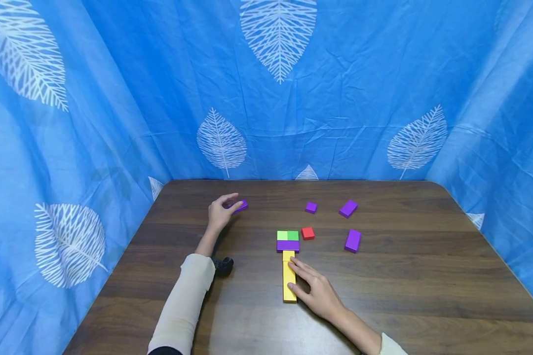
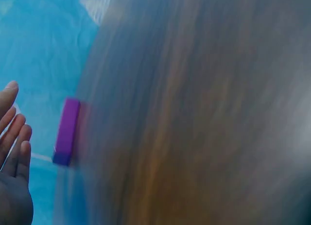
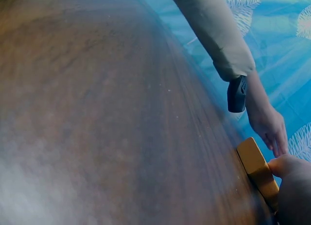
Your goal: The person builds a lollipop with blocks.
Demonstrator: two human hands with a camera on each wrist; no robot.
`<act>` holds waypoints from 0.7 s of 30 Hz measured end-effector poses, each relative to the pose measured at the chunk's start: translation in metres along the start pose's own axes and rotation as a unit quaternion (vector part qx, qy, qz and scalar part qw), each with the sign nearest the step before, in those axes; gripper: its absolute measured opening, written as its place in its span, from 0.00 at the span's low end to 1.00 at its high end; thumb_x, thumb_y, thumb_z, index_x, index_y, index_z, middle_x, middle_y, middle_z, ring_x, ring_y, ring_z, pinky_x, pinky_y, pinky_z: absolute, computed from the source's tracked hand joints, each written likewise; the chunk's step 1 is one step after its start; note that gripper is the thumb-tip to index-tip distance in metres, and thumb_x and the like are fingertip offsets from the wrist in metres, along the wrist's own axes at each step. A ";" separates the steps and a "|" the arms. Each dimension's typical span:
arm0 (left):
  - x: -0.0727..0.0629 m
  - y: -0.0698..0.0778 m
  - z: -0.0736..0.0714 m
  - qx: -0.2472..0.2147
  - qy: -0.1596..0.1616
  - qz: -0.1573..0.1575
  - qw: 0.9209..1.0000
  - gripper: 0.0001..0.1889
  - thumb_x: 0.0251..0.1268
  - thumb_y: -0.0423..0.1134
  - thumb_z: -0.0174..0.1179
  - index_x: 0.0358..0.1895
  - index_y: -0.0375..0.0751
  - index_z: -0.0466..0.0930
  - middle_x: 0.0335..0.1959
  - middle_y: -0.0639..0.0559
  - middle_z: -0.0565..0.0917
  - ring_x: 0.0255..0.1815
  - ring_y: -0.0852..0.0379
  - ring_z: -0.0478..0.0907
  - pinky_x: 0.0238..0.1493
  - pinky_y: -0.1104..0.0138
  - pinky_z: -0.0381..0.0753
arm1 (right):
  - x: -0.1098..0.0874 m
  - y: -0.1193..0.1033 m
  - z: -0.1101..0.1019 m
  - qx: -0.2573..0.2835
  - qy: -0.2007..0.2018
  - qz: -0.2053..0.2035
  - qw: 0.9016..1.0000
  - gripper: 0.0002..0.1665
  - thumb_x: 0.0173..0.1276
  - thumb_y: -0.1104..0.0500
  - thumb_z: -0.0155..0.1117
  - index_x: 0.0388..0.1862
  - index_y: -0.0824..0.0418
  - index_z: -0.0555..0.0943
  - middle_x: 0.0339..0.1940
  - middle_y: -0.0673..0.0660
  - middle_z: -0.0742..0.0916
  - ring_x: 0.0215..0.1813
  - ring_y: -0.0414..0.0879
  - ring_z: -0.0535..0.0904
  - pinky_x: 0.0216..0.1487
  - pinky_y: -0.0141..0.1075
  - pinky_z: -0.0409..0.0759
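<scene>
At the far left of the table, my left hand [image 1: 221, 213] is held with thumb and fingers apart around a purple block [image 1: 241, 206]. The left wrist view shows a gap between that block [image 2: 66, 131] and the spread fingers [image 2: 23, 159]. My right hand [image 1: 318, 293] lies along the right side of a column of yellow blocks [image 1: 289, 282], fingertips at its edge. Above the column, a purple block [image 1: 287, 246] lies crosswise, with a light green block [image 1: 282, 235] and a darker green block [image 1: 292, 235] side by side behind it.
A red block [image 1: 308, 233] sits just right of the green pair. Farther back and right are a small purple block [image 1: 311, 207] and two longer purple blocks [image 1: 348, 208]. A black device [image 1: 223, 266] is at the left wrist. Blue leaf-print cloth [image 1: 275, 123] surrounds the table.
</scene>
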State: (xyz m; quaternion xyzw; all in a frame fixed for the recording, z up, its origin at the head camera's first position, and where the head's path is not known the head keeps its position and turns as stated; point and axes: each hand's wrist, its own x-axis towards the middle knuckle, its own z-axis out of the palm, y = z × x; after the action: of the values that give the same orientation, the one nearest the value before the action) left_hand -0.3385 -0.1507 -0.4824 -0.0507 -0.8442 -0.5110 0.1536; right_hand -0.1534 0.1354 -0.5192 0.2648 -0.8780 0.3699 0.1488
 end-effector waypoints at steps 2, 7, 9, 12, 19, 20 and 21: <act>0.004 -0.005 -0.003 0.008 0.010 -0.009 1.000 0.21 0.54 0.46 0.66 0.50 0.41 0.81 0.48 0.44 0.81 0.49 0.48 0.77 0.52 0.57 0.76 | 0.000 0.000 0.000 -0.002 0.001 0.000 1.000 0.27 0.61 0.52 0.66 0.58 0.61 0.76 0.62 0.55 0.76 0.60 0.53 0.72 0.58 0.46 0.71; 0.008 -0.012 -0.006 0.033 0.011 -0.014 0.999 0.21 0.53 0.44 0.67 0.50 0.39 0.81 0.49 0.43 0.81 0.51 0.47 0.76 0.54 0.56 0.73 | 0.000 0.000 0.001 -0.004 0.004 -0.003 1.000 0.27 0.60 0.52 0.66 0.58 0.61 0.77 0.62 0.55 0.76 0.60 0.53 0.73 0.58 0.46 0.71; 0.007 -0.016 -0.006 0.045 0.011 -0.014 0.999 0.21 0.53 0.43 0.68 0.49 0.38 0.81 0.48 0.42 0.81 0.51 0.47 0.76 0.55 0.56 0.71 | 0.000 0.000 0.001 -0.005 0.005 -0.004 1.000 0.28 0.60 0.52 0.66 0.58 0.61 0.77 0.62 0.55 0.76 0.60 0.53 0.73 0.58 0.46 0.71; 0.007 -0.020 -0.006 0.060 0.011 -0.017 0.998 0.21 0.52 0.42 0.69 0.49 0.37 0.81 0.48 0.41 0.81 0.52 0.46 0.75 0.55 0.56 0.71 | 0.000 0.000 0.001 -0.005 0.005 -0.005 1.000 0.28 0.60 0.52 0.66 0.58 0.61 0.76 0.62 0.55 0.76 0.60 0.53 0.73 0.58 0.46 0.71; 0.004 -0.026 -0.004 0.086 -0.024 -0.041 0.995 0.21 0.52 0.41 0.68 0.51 0.39 0.80 0.51 0.41 0.79 0.54 0.44 0.74 0.54 0.55 0.73 | 0.000 0.000 0.000 -0.003 0.005 -0.005 1.000 0.27 0.60 0.52 0.66 0.58 0.61 0.77 0.61 0.55 0.76 0.60 0.53 0.73 0.58 0.46 0.71; 0.003 -0.026 -0.004 0.088 -0.028 -0.040 0.995 0.21 0.52 0.40 0.68 0.51 0.39 0.80 0.52 0.41 0.79 0.54 0.44 0.74 0.54 0.54 0.73 | 0.000 0.000 0.000 -0.003 0.005 -0.004 1.000 0.27 0.60 0.52 0.66 0.58 0.61 0.77 0.61 0.55 0.76 0.60 0.53 0.73 0.58 0.46 0.71; 0.003 -0.026 -0.004 0.088 -0.031 -0.038 0.995 0.21 0.52 0.39 0.68 0.51 0.39 0.80 0.52 0.40 0.79 0.54 0.44 0.74 0.54 0.54 0.73 | 0.000 0.000 0.000 -0.003 0.004 -0.004 1.000 0.27 0.60 0.52 0.66 0.58 0.61 0.77 0.61 0.55 0.76 0.60 0.53 0.73 0.58 0.46 0.71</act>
State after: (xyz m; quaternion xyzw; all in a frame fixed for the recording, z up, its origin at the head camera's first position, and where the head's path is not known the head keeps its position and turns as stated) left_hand -0.3467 -0.1666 -0.5015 -0.0203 -0.8917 -0.4381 0.1120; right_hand -0.1535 0.1351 -0.5191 0.2662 -0.8775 0.3679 0.1544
